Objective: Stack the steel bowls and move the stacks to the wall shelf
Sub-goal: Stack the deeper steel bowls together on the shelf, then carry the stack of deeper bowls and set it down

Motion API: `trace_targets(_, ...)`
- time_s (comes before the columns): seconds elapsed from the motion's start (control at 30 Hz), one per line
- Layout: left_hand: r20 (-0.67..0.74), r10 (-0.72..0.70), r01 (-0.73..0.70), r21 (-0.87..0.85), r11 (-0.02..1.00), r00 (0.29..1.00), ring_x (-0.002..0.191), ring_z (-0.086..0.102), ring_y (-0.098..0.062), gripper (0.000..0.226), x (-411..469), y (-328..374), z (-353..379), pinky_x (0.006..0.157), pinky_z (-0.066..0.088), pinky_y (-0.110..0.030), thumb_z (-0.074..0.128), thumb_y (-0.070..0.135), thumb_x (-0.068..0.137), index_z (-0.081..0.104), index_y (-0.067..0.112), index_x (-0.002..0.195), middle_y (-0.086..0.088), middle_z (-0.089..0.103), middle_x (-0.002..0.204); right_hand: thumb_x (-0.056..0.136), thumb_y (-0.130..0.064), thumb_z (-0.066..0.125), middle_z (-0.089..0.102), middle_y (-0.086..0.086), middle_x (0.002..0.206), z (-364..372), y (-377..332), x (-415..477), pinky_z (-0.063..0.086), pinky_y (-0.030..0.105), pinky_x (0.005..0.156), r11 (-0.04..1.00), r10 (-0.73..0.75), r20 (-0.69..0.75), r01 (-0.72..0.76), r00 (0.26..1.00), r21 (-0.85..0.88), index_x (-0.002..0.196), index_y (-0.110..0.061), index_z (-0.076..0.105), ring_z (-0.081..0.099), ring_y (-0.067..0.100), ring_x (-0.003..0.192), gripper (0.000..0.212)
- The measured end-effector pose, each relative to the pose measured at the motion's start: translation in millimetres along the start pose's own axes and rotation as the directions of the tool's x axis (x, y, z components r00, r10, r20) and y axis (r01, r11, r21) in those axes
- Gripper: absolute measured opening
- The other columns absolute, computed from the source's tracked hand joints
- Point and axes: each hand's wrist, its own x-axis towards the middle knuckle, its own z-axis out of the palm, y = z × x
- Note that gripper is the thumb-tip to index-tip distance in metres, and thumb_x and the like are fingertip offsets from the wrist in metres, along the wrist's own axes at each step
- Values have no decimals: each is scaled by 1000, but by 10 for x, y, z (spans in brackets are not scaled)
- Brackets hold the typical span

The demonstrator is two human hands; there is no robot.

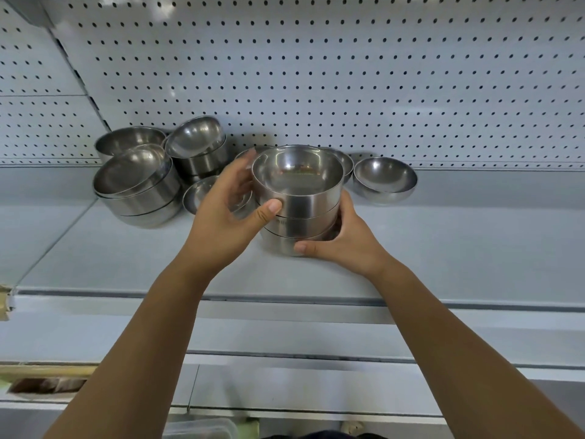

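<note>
Nearest us, at the btm edge, we're seeing a clear plastic tub (202, 429), cut off by the frame. At the left there's a wooden strip (44, 371) over a dark slot, and what's in the slot is too blurred to tell.

Two bare forearms are reaching up from the btm. The left hand (228, 213) is gripping the stack of steel bowls (300, 198), thumb pressing the top bowl's front wall, fingers (243, 167) curling round its far left side. The right hand (346, 245) is clasping the lowest bowl, thumb lying along its front, its fingers wrapping round the right side & mostly hidden behind it.

We're counting 3 bowls nested in that stack. The only writing we're finding is a faint mark on the middle bowl's wall, too small to read. The stack is sitting mid-way along the wall shelf (459, 248), in front of the other bowls. We can't tell if its base is touching the shelf or hanging just above.

Farther back on the left:
- front-left stack (139, 191): at least 3 bowls, top one tilting
- corner bowl (129, 139): behind that stack, half hidden
- back stack (199, 153): top bowl tipping toward us, no. underneath unclear
- half-hidden bowl (198, 193): showing partly behind the left hand

On the right:
- lone bowl (384, 177): standing upright, apart from the rest
- bowl rim (345, 163): peeking out btwn the lone bowl & the held stack

Behind everything, the pegboard wall (316, 74) is rising out of frame.
</note>
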Motion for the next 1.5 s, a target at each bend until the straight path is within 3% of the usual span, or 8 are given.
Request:
trace_targets(0.13, 55, -119, 125, -123, 984, 991, 140, 51, -17, 104, 37, -45, 14, 116, 42, -48, 86, 56, 73, 26, 42, 157, 10, 49, 155, 55, -44, 101, 62, -16, 135, 7, -22, -11, 54, 39, 106, 1000, -3, -8, 3, 1000, -4, 150, -39, 31, 61, 7, 125, 118)
trace_targets(0.43, 70, -63, 80, -272, 959, 996, 125, 62, -7, 73, 13, 142, 222, 96, 52, -18, 81, 20, 77, 51, 23, 143, 9, 66, 136, 53, -31, 103, 64, -21, 130, -89, -97, -262, 56, 36, 102, 999, 14, -136, -9, 991, 34, 146, -42, 39, 62, 3, 122, 113)
trace_targets(0.73, 307, 16, 101, -360, 928, 952, 128, 61, -10, 83, -1, 537, 1018, 94, 53, -21, 87, 11, 74, 48, 21, 147, 7, 64, 140, 51, -40, 102, 59, -20, 132, -721, -45, -1177, 60, 32, 93, 999, 36, -394, -32, 918, 17, 146, -41, 38, 62, 9, 120, 115)
trace_targets(0.9, 446, 63, 131, -391, 911, 893, 128, 61, -10, 81, -76, 874, 1721, 95, 55, -24, 89, 12, 72, 51, 25, 143, 10, 62, 141, 54, -41, 101, 55, -17, 139, -1189, 39, -1846, 57, 26, 95, 999, 48, -540, -49, 840, 13, 152, -33, 35, 58, 9, 126, 119)
trace_targets(1.0, 525, 120, 142, -431, 891, 842, 128, 61, -8, 75, -198, 1114, 2199, 93, 53, -19, 90, 14, 74, 54, 29, 138, 13, 60, 143, 54, -39, 102, 56, -13, 140, -1506, 104, -2303, 57, 35, 99, 998, 59, -620, -62, 783, 18, 152, -31, 35, 58, 15, 128, 119)
trace_targets(1.13, 604, 175, 156, -455, 877, 778, 133, 58, -15, 73, -417, 1483, 2941, 100, 53, -31, 80, 36, 75, 53, 26, 142, 11, 58, 146, 52, -36, 103, 59, -10, 138, -2018, 163, -3014, 55, 48, 102, 994, 97, -717, -106, 691, 32, 149, -32, 40, 59, 18, 128, 116)
trace_targets(1.33, 697, 264, 187, -500, 846, 667, 126, 63, -8, 61, -920, 2324, 4304, 95, 56, -25, 77, 39, 83, 56, 23, 138, 13, 64, 138, 53, -19, 101, 60, -11, 141, -2934, 158, -4347, 52, 37, 108, 986, 125, -823, -159, 553, 43, 153, -30, 38, 58, 12, 131, 118)
trace_targets(1.5, 744, 342, 235, -549, 802, 574, 120, 65, -4, 56, -1464, 2999, 5383, 101, 53, -26, 66, 35, 85, 55, 20, 137, 12, 70, 129, 54, -21, 102, 58, -6, 145, -3622, 215, -5404, 48, 46, 113, 978, 109, -900, -209, 423, 20, 154, -24, 36, 56, 17, 136, 120)
